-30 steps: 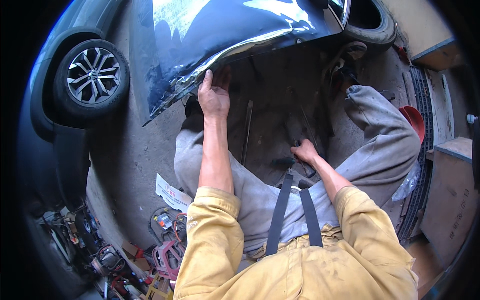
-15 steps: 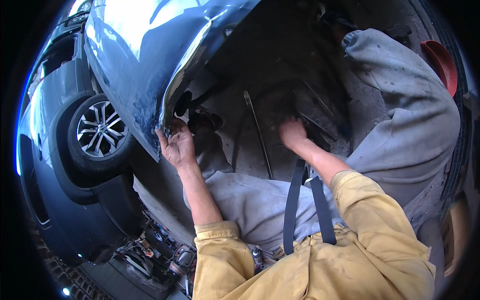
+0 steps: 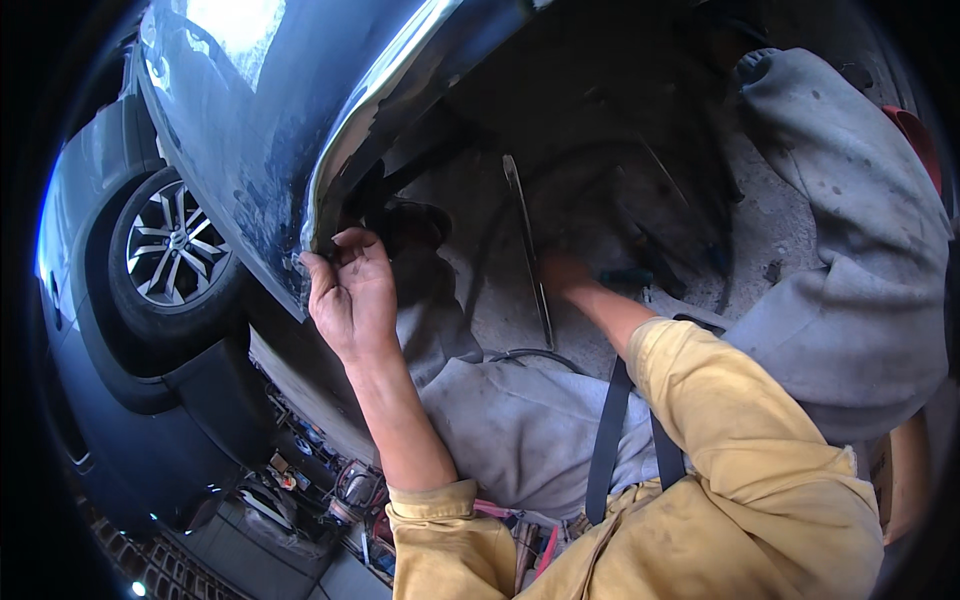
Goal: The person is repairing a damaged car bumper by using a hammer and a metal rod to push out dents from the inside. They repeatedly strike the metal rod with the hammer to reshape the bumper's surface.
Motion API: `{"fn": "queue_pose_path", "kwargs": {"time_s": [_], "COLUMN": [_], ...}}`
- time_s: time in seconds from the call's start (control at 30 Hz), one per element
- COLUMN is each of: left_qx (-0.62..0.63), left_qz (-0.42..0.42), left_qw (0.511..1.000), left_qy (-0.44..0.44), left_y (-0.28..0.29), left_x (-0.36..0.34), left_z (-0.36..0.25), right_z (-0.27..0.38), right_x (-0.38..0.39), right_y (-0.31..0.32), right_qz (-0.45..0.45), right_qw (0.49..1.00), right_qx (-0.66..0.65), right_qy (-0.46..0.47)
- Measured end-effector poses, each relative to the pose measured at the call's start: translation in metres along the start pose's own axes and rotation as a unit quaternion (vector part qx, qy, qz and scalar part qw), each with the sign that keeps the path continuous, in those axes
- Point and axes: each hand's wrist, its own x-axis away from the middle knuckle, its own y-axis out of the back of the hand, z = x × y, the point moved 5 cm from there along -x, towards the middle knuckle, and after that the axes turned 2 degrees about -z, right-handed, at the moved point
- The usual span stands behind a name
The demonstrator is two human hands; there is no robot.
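My left hand (image 3: 350, 295) is at the lower edge of a dark blue car body panel (image 3: 240, 170). Its thumb lies along the rim and its curled fingers reach the inner side, pinching the edge. That edge looks bent and scuffed. My right hand (image 3: 562, 272) is low in the shadow near the floor, beside a long thin metal bar (image 3: 524, 230). Its fingers are too dark to make out, and anything in them is hidden. Just right of that wrist lies a tool with a teal handle (image 3: 628, 275).
Another dark car with an alloy wheel (image 3: 178, 245) stands at the left. Grey-trousered legs (image 3: 850, 250) extend to the right, near a red object (image 3: 912, 140). Below left lie assorted tools and parts (image 3: 350, 500). Dark straps (image 3: 610, 440) hang at my front.
My right hand has moved left and lower, toward the metal bar. My left hand stays at the panel edge. The view has shifted, and the teal-handled tool now shows.
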Motion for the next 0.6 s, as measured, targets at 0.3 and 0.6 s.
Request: {"fn": "queue_pose_path", "kwargs": {"time_s": [0.3,0.6], "left_qx": [0.017,-0.016], "left_qz": [-0.096,-0.086], "left_qw": [0.994,0.994], "left_qy": [-0.047,-0.060], "left_y": [0.020,0.021], "left_x": [-0.002,-0.017], "left_z": [-0.015,-0.017], "right_z": [-0.034,-0.066], "right_x": [0.009,-0.006], "right_y": [0.239,0.236], "right_qz": [-0.431,-0.363], "right_qw": [0.874,0.884], "right_qx": [0.174,0.293], "right_qy": [-0.142,-0.001]}}
